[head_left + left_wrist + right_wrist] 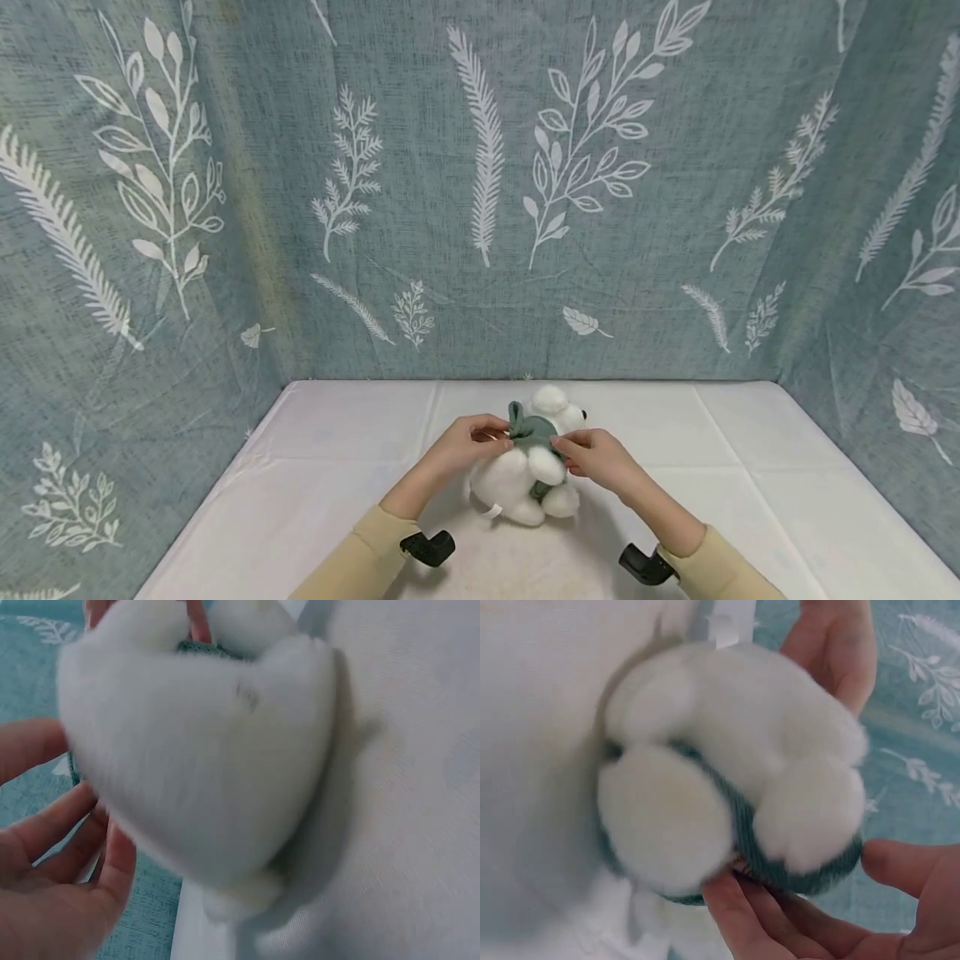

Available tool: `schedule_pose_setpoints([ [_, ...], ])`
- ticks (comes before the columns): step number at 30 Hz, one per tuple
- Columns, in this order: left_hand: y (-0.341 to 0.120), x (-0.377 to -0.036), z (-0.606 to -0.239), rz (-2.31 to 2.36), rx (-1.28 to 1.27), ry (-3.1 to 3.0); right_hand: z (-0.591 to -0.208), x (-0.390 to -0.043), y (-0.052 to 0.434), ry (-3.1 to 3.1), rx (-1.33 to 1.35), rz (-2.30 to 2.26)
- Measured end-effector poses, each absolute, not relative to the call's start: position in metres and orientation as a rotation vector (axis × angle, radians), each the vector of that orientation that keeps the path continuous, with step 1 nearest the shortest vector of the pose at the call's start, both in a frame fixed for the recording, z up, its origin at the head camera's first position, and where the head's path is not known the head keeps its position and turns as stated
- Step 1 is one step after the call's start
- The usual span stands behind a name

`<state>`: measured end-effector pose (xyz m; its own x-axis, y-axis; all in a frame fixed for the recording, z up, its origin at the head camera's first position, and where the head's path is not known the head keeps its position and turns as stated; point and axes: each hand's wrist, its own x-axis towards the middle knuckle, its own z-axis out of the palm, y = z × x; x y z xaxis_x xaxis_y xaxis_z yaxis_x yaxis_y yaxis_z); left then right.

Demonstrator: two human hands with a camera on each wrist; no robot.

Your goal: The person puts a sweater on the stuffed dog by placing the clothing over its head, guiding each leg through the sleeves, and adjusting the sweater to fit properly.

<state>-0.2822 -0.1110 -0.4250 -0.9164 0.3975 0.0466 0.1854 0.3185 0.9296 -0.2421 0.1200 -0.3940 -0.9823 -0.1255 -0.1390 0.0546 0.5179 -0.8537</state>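
Note:
A white plush toy (501,483) with a dark nose sits on the table, its head turned to the right and away. Around its neck and front is a green knitted scarf (534,430), one loop of it standing up at the back. From the left, my left hand (474,442) pinches the scarf behind the neck; in the left wrist view the toy's furry body (195,757) hides most of that grip. My right hand (600,457) holds the scarf's other side near the toy's arm. The right wrist view shows thumb and fingers at the green knit (810,877).
The toy stands on a white cloth-covered table (345,467) with fold creases. Blue-green curtains (420,167) with white leaf prints hang behind it and along both sides. A small white tag (492,511) sticks out low on the toy's back.

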Motion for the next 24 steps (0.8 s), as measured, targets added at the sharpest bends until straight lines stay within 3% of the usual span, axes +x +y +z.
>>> schedule_pose_setpoints([
  [13,-0.11,-0.256,-0.417,1.568,0.682,2.313,-0.402,-0.265,0.129,2.568,-0.224,-1.306],
  [24,-0.114,-0.235,-0.426,1.683,0.638,2.12,-0.407,-0.268,0.121,2.668,-0.294,-1.382],
])
